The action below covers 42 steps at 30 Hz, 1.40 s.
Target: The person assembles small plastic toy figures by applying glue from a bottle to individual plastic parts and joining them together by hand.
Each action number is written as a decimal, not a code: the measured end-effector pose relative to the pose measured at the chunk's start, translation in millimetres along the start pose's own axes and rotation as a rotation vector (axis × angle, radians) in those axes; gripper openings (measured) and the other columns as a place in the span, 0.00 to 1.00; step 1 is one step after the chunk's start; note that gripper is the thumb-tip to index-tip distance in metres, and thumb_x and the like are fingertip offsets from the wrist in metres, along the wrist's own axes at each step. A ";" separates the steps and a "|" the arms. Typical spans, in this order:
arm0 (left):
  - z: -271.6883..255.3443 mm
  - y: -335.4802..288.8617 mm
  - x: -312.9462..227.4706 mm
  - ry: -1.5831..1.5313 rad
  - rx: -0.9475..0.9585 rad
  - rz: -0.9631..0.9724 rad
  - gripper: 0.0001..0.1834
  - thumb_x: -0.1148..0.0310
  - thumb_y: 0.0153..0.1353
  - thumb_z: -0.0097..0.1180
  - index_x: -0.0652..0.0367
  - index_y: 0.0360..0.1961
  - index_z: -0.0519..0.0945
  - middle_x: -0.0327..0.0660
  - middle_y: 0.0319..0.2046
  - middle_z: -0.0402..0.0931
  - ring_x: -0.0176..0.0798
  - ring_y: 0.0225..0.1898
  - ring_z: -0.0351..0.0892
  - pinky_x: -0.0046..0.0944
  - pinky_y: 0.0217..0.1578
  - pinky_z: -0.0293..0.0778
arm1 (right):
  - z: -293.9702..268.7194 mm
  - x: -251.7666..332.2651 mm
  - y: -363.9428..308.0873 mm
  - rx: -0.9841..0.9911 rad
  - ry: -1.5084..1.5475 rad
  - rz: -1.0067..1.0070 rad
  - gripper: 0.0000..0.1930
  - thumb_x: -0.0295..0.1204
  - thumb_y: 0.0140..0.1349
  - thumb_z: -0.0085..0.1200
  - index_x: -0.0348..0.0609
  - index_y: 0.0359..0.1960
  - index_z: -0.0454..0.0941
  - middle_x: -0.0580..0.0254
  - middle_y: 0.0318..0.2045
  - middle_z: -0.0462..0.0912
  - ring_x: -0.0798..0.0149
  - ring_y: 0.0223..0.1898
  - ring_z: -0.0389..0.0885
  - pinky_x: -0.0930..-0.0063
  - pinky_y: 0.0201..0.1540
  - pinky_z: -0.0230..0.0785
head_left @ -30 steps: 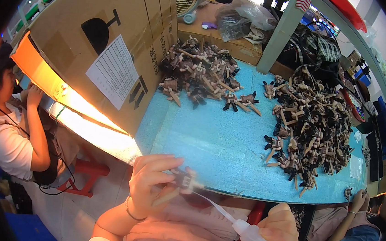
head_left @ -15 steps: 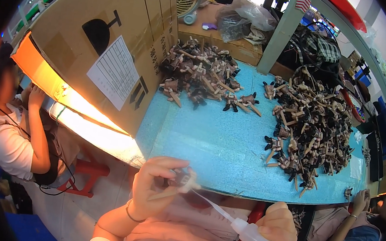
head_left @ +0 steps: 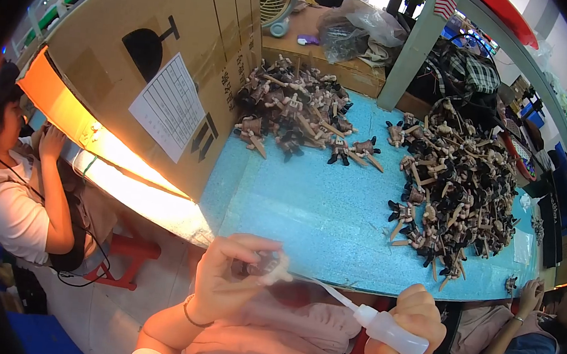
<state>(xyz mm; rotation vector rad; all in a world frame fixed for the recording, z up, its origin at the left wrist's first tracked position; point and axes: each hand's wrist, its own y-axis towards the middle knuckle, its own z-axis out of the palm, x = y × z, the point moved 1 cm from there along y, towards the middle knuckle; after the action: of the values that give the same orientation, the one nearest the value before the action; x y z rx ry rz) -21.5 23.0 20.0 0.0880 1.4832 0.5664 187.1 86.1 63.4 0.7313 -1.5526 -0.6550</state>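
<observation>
Translucent soft plastic squeeze bottle [head_left: 388, 329], matt blue tabletop [head_left: 321, 214], rough brown cardboard box [head_left: 165, 65], plastic figurines [head_left: 461, 192]

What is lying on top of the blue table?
On the blue table lie two heaps of small figures and a large cardboard box. What lies under the heaps is covered.
</observation>
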 end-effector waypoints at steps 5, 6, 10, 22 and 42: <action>1.7 1.0 -1.0 -0.013 0.006 0.035 0.18 0.79 0.49 0.60 0.58 0.36 0.64 0.55 0.44 0.73 0.41 0.42 0.74 0.37 0.42 0.71 | -4.0 0.2 -0.7 -0.001 0.005 -0.022 0.28 0.58 0.49 0.55 0.44 0.30 0.64 0.70 0.19 0.62 0.72 0.20 0.59 0.75 0.23 0.49; 1.1 0.6 -0.1 -0.013 0.005 0.035 0.18 0.79 0.49 0.60 0.58 0.36 0.64 0.55 0.44 0.73 0.41 0.42 0.74 0.37 0.42 0.71 | -3.0 0.0 -0.7 -0.006 0.011 -0.026 0.28 0.58 0.49 0.55 0.44 0.30 0.64 0.70 0.19 0.62 0.72 0.20 0.59 0.75 0.23 0.49; 0.1 -0.8 0.4 0.007 -0.003 0.032 0.17 0.77 0.50 0.61 0.58 0.36 0.64 0.55 0.44 0.73 0.41 0.42 0.74 0.38 0.42 0.71 | -3.1 2.7 -1.1 0.047 -0.054 -0.040 0.29 0.59 0.48 0.55 0.44 0.29 0.64 0.70 0.19 0.62 0.72 0.20 0.59 0.75 0.23 0.49; -1.4 -1.8 0.9 0.050 -0.011 0.070 0.16 0.78 0.50 0.59 0.59 0.36 0.64 0.56 0.44 0.72 0.42 0.43 0.73 0.37 0.41 0.72 | -2.0 -1.0 -2.1 0.044 -0.053 -0.099 0.28 0.58 0.50 0.54 0.44 0.30 0.64 0.70 0.20 0.62 0.72 0.20 0.59 0.75 0.23 0.49; -25.2 -14.5 11.4 0.081 -0.166 0.038 0.19 0.89 0.47 0.54 0.61 0.37 0.63 0.55 0.42 0.74 0.42 0.43 0.75 0.35 0.44 0.71 | 41.4 -94.2 25.8 0.024 0.262 0.605 0.12 0.30 0.61 0.51 0.35 0.39 0.66 0.59 0.34 0.75 0.68 0.34 0.75 0.73 0.42 0.68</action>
<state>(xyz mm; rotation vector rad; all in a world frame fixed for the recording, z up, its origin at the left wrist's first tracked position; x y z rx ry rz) -41.3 8.0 1.1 -0.0370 1.5097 0.7297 149.7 174.9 18.9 0.3146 -1.4352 -0.0863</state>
